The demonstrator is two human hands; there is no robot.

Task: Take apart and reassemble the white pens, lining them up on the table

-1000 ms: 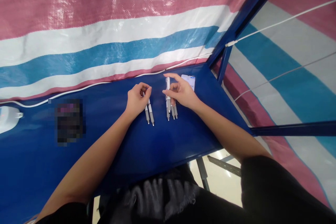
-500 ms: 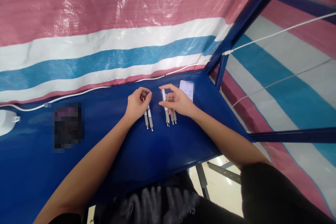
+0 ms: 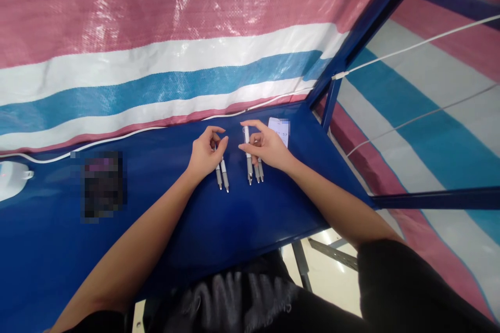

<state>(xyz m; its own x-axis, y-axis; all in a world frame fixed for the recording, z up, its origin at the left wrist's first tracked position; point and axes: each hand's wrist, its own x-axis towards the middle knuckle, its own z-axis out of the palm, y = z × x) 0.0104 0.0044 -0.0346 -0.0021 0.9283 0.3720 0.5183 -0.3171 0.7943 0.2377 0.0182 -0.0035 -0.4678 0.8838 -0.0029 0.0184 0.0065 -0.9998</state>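
Note:
Two white and grey pens (image 3: 224,175) lie side by side, tips toward me, with their upper ends under my left hand (image 3: 205,153). Its thumb and index finger are apart, while the other fingers curl inward over the pens; whether they grip one is hidden. To the right, my right hand (image 3: 265,145) is over several similar pens (image 3: 250,169). One white pen shows between its spread thumb and index finger, and its curled fingers rest against the pens. Their contact with each pen is partly hidden.
The blue table (image 3: 234,223) carries a phone (image 3: 279,130) behind my right hand, a blurred dark object (image 3: 103,184) at left and a white device (image 3: 13,179) at the far left. A white cable (image 3: 117,139) runs along the back edge by the striped sheet.
My right hand's index finger and thumb have shifted slightly right and up. The left thumb and index finger are a little further apart. The pens beneath look almost unmoved.

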